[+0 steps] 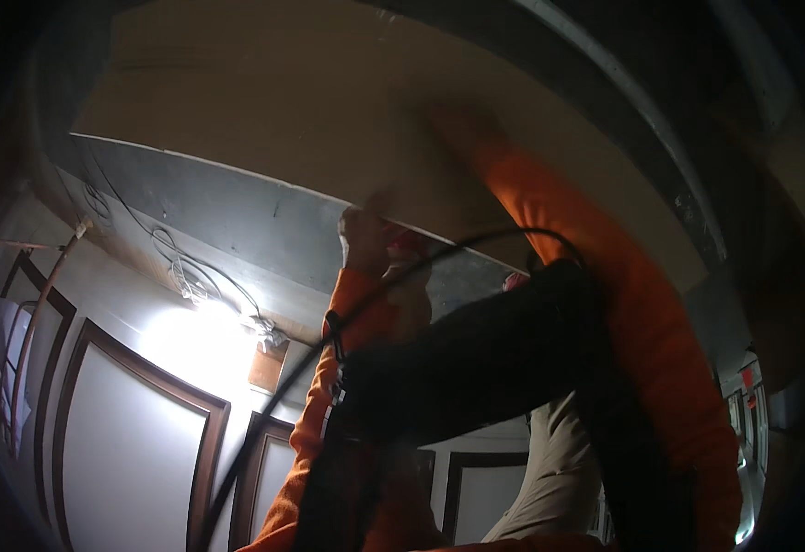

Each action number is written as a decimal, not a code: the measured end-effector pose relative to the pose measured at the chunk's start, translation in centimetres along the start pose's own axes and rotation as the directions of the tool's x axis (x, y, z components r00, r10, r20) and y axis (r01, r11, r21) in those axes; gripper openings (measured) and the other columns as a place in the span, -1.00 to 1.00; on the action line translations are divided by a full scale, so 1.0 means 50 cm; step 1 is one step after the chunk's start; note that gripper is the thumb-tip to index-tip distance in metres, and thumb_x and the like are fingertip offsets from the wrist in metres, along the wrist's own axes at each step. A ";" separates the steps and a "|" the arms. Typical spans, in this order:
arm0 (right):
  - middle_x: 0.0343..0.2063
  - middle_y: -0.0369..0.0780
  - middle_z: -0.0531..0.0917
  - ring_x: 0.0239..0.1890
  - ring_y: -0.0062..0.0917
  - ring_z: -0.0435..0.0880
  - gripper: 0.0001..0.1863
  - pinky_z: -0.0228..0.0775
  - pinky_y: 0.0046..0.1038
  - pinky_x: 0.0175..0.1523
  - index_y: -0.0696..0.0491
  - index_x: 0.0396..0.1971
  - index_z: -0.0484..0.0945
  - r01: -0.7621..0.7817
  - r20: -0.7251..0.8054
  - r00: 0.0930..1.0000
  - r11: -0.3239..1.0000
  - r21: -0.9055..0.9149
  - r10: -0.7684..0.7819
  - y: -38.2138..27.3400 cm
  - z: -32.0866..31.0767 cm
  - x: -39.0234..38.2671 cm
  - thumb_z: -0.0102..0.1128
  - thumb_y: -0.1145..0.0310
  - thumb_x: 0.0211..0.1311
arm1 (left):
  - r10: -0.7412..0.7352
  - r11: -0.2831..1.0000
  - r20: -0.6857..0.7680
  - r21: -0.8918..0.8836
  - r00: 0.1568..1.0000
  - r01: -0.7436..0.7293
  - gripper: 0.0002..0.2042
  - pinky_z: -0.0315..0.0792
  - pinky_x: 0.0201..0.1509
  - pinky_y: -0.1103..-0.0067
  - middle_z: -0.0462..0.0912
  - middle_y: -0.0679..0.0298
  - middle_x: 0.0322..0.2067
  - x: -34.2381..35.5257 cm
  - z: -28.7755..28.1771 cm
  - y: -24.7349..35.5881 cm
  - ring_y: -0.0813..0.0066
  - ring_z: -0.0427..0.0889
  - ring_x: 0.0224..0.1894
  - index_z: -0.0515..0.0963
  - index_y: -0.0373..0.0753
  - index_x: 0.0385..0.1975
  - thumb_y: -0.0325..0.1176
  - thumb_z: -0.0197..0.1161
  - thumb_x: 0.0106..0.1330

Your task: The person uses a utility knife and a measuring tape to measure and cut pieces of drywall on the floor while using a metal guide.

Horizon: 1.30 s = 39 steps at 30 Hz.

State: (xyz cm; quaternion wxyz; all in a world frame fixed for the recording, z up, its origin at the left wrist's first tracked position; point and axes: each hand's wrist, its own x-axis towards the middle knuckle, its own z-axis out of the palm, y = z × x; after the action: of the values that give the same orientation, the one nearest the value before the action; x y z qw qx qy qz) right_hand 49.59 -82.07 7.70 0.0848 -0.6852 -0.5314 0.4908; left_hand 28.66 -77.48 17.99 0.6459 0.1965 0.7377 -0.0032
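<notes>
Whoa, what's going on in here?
Someone in orange sleeves is reaching out to a large tan board. Their left hand is at the board's edge, and their right hand is over by its broad face. It's too dark and blurry to see how the fingers sit. A bright light shines off to the left, and a black cable crosses the view.

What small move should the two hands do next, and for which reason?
Probably firm up the left hand at the edge of the brown board before shifting the right hand. The left is up at that edge, while the right, dim and blurred, reaches across the board's face; its contact cannot be judged.
</notes>
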 end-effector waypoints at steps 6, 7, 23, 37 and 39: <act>0.27 -0.18 0.34 0.21 -0.25 0.44 -0.54 0.31 -0.24 0.24 -0.17 0.30 0.24 -0.118 -0.037 0.992 0.993 -0.017 0.117 0.187 0.036 -0.233 -0.28 0.20 0.43 | 0.047 0.996 -0.041 0.079 0.998 -0.044 -0.58 0.56 -0.06 0.37 0.51 0.11 0.00 -0.004 0.024 0.020 0.22 0.57 -0.03 0.42 -0.32 0.08 -0.23 0.17 0.30; 0.27 -0.18 0.35 0.20 -0.25 0.45 -0.54 0.31 -0.24 0.23 -0.18 0.30 0.24 -0.123 -0.041 0.992 0.991 -0.053 0.121 0.214 0.039 -0.265 -0.28 0.19 0.44 | 0.065 0.995 -0.021 0.079 0.998 -0.063 -0.57 0.56 -0.07 0.38 0.51 0.10 -0.01 -0.013 0.032 0.023 0.23 0.58 -0.05 0.43 -0.35 0.06 -0.23 0.20 0.27; 0.03 -0.12 0.52 0.03 -0.24 0.58 -0.48 0.40 -0.21 0.12 -0.36 0.35 0.13 -0.286 0.071 0.951 0.942 -0.177 0.302 0.438 -0.009 -0.649 -0.23 0.16 0.39 | 0.155 0.988 0.129 -0.043 0.979 -0.150 -0.58 0.46 0.16 0.44 0.54 0.19 -0.03 -0.019 0.047 -0.082 0.39 0.53 0.05 0.40 -0.32 0.09 -0.16 0.11 0.36; 0.15 -0.18 0.50 0.13 -0.24 0.52 -0.57 0.29 -0.11 0.19 -0.30 0.27 0.30 -0.244 0.044 0.970 0.967 0.077 0.241 0.429 0.034 -0.577 -0.27 0.11 0.44 | -0.248 0.963 0.223 -0.047 0.943 0.264 -0.63 0.41 0.00 0.24 0.64 0.11 -0.22 -0.105 0.171 -0.221 0.20 0.58 -0.16 0.49 -0.29 -0.07 -0.10 0.14 0.35; 0.14 -0.20 0.51 0.10 -0.24 0.54 -0.58 0.30 -0.13 0.18 -0.33 0.25 0.32 -0.251 0.107 0.965 0.959 0.133 0.238 0.444 -0.006 -0.610 -0.31 0.10 0.46 | -0.242 0.965 0.266 -0.035 0.933 0.261 -0.65 0.43 0.09 0.19 0.64 0.10 -0.19 -0.096 0.146 -0.206 0.18 0.59 -0.09 0.49 -0.30 -0.06 -0.13 0.13 0.36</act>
State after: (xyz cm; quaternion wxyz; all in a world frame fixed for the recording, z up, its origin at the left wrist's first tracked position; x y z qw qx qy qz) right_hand 65.57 -116.03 11.46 0.0491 -0.7150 -0.4087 0.5651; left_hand 33.01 -90.25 18.78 0.7376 0.0755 0.6655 -0.0857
